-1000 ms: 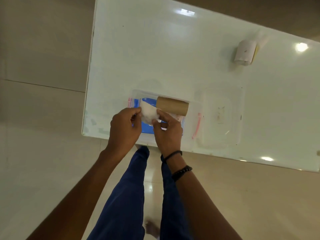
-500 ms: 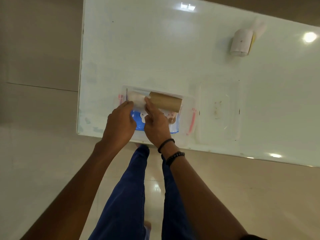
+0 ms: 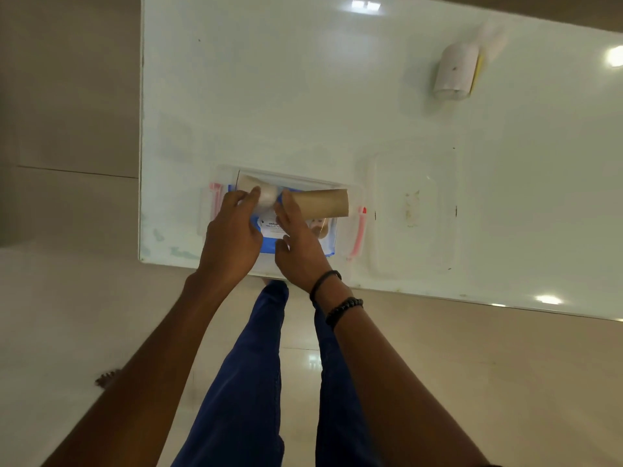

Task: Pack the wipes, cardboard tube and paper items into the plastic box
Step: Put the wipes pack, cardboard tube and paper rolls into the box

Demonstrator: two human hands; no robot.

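Both hands work over the plastic box (image 3: 354, 197) at the near edge of the white table (image 3: 303, 96). The left hand (image 3: 232, 241) curls over the box's left part, its fingertips (image 3: 254, 193) pinching a white wad of paper (image 3: 268, 197). The right hand (image 3: 300, 244) reaches in beside it, fingers pressed against the near end of the cardboard tube (image 3: 320, 203); whether it also grips the wad I cannot tell. The tube lies on its side across the far half of the box, its right end close to the box's right wall by the red latch (image 3: 360, 230). Under it sits the blue wipes pack (image 3: 296, 241), flat on the box floor. A second tan paper piece (image 3: 246, 183) shows at the far left corner, partly hidden by the left hand.

The step in hand looks like seating the paper wad beside the tube, on top of the wipes. To do it well, I would keep the tube flat and parallel to the far wall so it cannot roll, and tuck the soft wad into the gap at its open end, pressing down so nothing rises above the rim. Anything proud of the rim would likely stop the clear lid (image 3: 414, 210), which lies just right of the box, from closing.

1 white roll (image 3: 455, 69) rests well apart at the far right; it may still need packing.
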